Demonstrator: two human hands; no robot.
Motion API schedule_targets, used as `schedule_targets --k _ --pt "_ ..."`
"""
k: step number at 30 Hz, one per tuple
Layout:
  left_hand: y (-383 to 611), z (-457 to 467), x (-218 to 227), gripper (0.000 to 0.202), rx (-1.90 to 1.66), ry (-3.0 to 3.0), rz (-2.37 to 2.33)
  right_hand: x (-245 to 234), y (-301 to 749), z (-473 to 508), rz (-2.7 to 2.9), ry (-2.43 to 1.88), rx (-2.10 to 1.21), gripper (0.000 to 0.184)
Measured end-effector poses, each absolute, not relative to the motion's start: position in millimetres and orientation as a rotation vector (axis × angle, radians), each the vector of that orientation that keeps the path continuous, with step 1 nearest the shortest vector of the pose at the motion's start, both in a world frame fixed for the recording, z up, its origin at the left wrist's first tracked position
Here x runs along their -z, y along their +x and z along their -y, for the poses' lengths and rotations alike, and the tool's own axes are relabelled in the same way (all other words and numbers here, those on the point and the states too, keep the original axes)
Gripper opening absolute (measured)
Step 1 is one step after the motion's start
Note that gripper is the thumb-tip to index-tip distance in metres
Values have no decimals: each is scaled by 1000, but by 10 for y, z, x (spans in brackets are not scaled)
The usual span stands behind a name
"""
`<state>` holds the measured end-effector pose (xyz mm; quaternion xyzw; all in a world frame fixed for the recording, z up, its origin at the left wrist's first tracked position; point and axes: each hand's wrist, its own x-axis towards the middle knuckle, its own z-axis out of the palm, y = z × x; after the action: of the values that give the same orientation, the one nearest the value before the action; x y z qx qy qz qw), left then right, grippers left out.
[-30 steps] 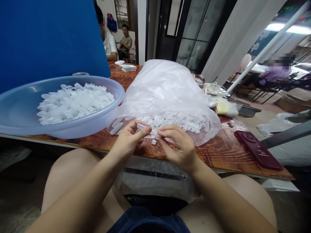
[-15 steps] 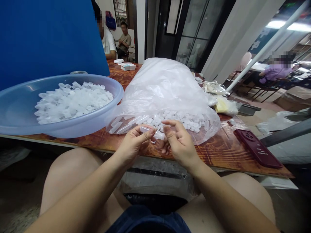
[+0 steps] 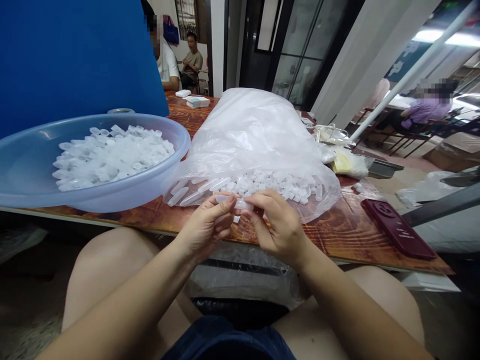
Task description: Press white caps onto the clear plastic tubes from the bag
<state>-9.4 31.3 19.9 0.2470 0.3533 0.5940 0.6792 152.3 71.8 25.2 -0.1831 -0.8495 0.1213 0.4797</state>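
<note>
A small translucent white plastic tube (image 3: 242, 204) lies crosswise between my two hands, just above the table's front edge. My left hand (image 3: 208, 222) is closed round its left part, thumb on top. The thumb and forefinger of my right hand (image 3: 279, 225) pinch its right end; whether a cap sits there I cannot make out. Right behind the hands is the mouth of a large clear plastic bag (image 3: 255, 130), with loose white caps (image 3: 270, 184) and several long tubes (image 3: 179, 196) inside it.
A blue plastic basin (image 3: 112, 202) heaped with short white plastic pieces (image 3: 112, 155) stands at the left. A dark red phone (image 3: 397, 230) lies at the right of the wooden table (image 3: 337, 240). Behind the basin rises a blue panel (image 3: 75, 60). Other people sit further back.
My right hand's fingers have curled in and now pinch the tube's right end, its wrist turned slightly. The left hand keeps its hold almost in place.
</note>
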Motion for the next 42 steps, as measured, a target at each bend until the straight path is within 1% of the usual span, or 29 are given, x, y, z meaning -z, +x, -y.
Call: schedule_targets --k 1,4,6,7,8,9,10,13,14,15,16,17,18,19,21,23,24,26,29,33,34,36,39,40,42 --pt "-86 -312 -200 32 -1335 561 -795 -258 1520 -720 2069 -500 -312 10" --pt "-64 -315 -202 31 -1349 567 -815 -253 1513 -711 2017 -669 -483 5" --pt "-53 -318 -196 30 -1362 563 -825 -241 1506 -699 2006 -649 -534 17" --pt "-50 -318 -192 29 -1372 575 -828 -235 1501 -694 1988 -632 -557 20" --pt "-48 -315 -189 28 -1387 604 -832 -232 1494 -691 1951 -631 -620 18" --pt "-49 -309 -190 27 -1415 654 -848 -232 1486 -691 1893 -654 -755 14" --pt "-51 -298 -196 25 -1451 729 -888 -234 1479 -694 1808 -699 -964 13" --pt "-73 -241 -250 21 -1578 1089 -1120 -259 1474 -713 1471 -796 -1720 26" --pt "-83 -219 -274 21 -1590 1214 -1192 -270 1479 -716 1384 -797 -1889 29" --pt "-95 -199 -295 22 -1588 1309 -1236 -281 1488 -714 1339 -784 -1976 30" --pt "-109 -184 -309 25 -1573 1359 -1249 -292 1500 -708 1340 -757 -1977 30" --pt "-123 -175 -314 27 -1546 1362 -1233 -302 1515 -698 1386 -726 -1896 27" --pt "-139 -174 -309 29 -1512 1326 -1191 -314 1533 -687 1470 -694 -1733 24" --pt "-158 -179 -297 29 -1478 1267 -1125 -325 1553 -676 1584 -662 -1502 19" --pt "-201 -205 -261 33 -1381 1127 -978 -353 1596 -667 1822 -574 -928 12" --pt "-247 -236 -237 44 -1247 1023 -892 -384 1638 -675 1979 -466 -455 18" --pt "-269 -247 -234 47 -1174 994 -881 -398 1654 -682 2026 -409 -315 22" --pt "-301 -255 -246 46 -1045 988 -874 -424 1678 -693 2076 -339 -209 28" --pt "-312 -231 -274 43 -1020 1065 -839 -444 1694 -670 2095 -329 -221 29" --pt "-293 -159 -294 39 -1152 1347 -988 -432 1691 -563 1995 -474 -381 20" --pt "-290 -140 -299 36 -1181 1469 -1074 -424 1686 -535 1945 -543 -485 17" --pt "-287 -111 -309 31 -1231 1764 -1230 -408 1671 -494 1806 -670 -801 14" --pt "-279 -100 -316 23 -1294 2171 -1293 -394 1648 -492 1495 -743 -1338 17" --pt "-272 -104 -314 21 -1309 2255 -1284 -390 1641 -505 1401 -740 -1470 19" --pt "-249 -116 -304 19 -1318 2321 -1282 -379 1626 -541 1284 -705 -1629 21"
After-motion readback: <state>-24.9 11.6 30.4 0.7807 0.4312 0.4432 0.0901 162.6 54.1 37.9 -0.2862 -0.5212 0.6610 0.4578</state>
